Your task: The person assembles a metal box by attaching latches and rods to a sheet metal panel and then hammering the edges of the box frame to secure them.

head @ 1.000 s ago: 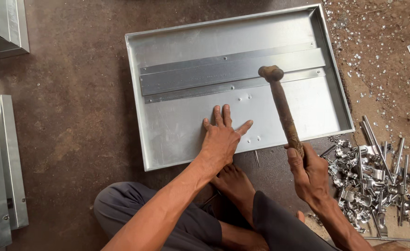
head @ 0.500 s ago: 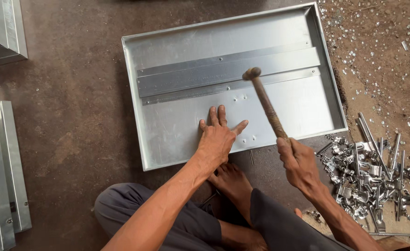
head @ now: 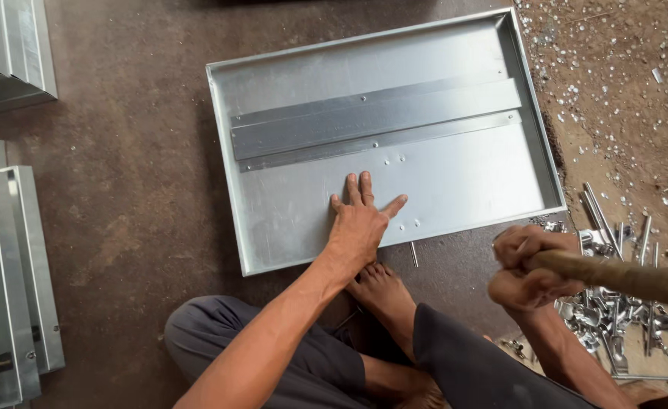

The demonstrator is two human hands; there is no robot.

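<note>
- While the person sits cross-legged on the brown concrete floor, the shallow rectangular galvanised sheet-metal tray lies flat on that floor just in front of the bare foot.
- The left hand lies palm down inside the tray near its near rim, fingers spread and flat on the metal — it grips nothing.
- Just beside that hand's thumb, a few small rivet heads dot the tray's bottom.
- The right hand is off the tray, to the right of its near corner, wrapped tight around the brown wooden hammer handle.
- The handle is blurred and runs out of the right edge of the view; the hammer's head is out of sight.
- A long grey folded metal strip runs across the tray's middle, lying on its bottom.
- A thin metal pin lies on the floor just outside the tray's near rim.
- Behind the right hand, a heap of small shiny metal brackets and clips is spread over the floor — touching nothing of the tray.
- Small bright metal scraps are scattered over the dirt to the tray's right.
- Stacked grey sheet-metal channels stand well apart at the left edge.
</note>
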